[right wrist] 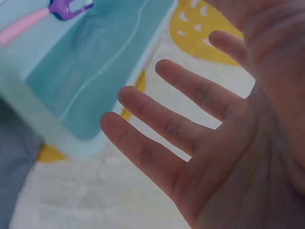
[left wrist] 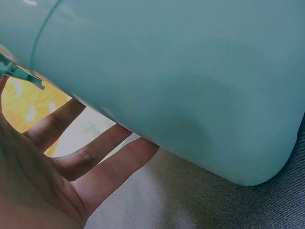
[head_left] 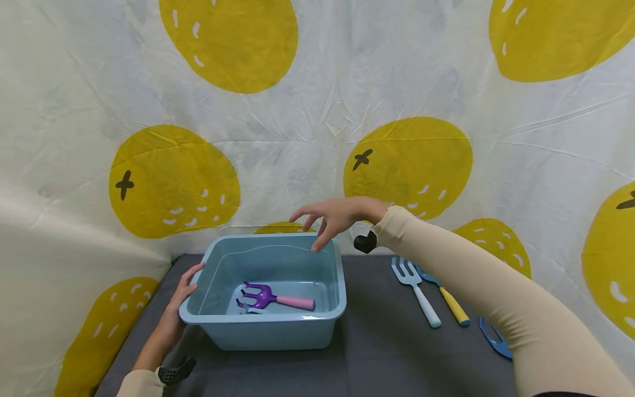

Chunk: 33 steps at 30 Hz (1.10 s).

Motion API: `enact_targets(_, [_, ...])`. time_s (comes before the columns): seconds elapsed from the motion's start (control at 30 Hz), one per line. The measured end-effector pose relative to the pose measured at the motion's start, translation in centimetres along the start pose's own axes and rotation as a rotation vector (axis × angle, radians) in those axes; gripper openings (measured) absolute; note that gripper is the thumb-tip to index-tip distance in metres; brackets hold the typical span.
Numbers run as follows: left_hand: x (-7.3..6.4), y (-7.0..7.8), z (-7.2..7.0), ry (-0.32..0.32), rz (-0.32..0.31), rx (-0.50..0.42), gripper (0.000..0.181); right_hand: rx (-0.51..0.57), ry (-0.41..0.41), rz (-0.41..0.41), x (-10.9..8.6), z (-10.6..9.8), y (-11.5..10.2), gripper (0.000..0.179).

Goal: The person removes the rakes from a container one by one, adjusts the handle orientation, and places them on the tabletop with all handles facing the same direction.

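Observation:
A light blue plastic basin (head_left: 273,331) stands on the dark cloth. My left hand (head_left: 175,310) touches its left end near the rim. In the left wrist view, several fairly straight fingers (left wrist: 119,169) of that hand lie against the basin's outer wall (left wrist: 190,95). Inside the basin lies a purple toy hand rake with a pink handle (head_left: 295,302), beside a light blue piece (head_left: 255,310) mostly hidden by the front rim. My right hand (head_left: 333,216) hovers over the back right rim, empty, its fingers (right wrist: 143,148) spread in the right wrist view.
Right of the basin lie a light blue garden fork (head_left: 416,292), a blue tool with a yellow handle (head_left: 453,306), partly hidden, and a darker blue fork (head_left: 496,339) partly under my right sleeve (head_left: 461,270). Behind the table hangs a white curtain (head_left: 307,110) with yellow shapes.

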<state>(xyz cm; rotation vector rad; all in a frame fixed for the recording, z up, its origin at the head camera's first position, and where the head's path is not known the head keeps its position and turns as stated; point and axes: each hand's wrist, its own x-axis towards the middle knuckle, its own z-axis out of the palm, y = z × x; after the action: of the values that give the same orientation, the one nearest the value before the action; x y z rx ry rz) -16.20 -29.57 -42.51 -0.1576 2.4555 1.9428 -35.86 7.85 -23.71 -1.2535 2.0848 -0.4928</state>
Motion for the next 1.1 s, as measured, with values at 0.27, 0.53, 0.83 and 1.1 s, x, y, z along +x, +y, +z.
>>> enact_targets(0.27, [0.1,-0.1,0.2,0.002,0.038,-0.013,0.061,0.032,-0.107,0.035,5.3,2.4,-0.1,0.084])
enact_targets(0.53, [0.2,0.0,0.6,0.020,0.046,-0.005,0.060,0.027,-0.209,0.134,10.3,5.5,0.8,0.081])
enact_targets(0.83, [0.3,0.2,0.6,0.019,0.060,-0.010,0.059,-0.058,-0.274,0.289,14.0,9.1,2.8,0.079])
enact_targets(1.1, [0.4,0.3,0.7,0.028,0.043,-0.012,0.060,-0.158,-0.262,0.361,15.4,11.3,4.4,0.054])
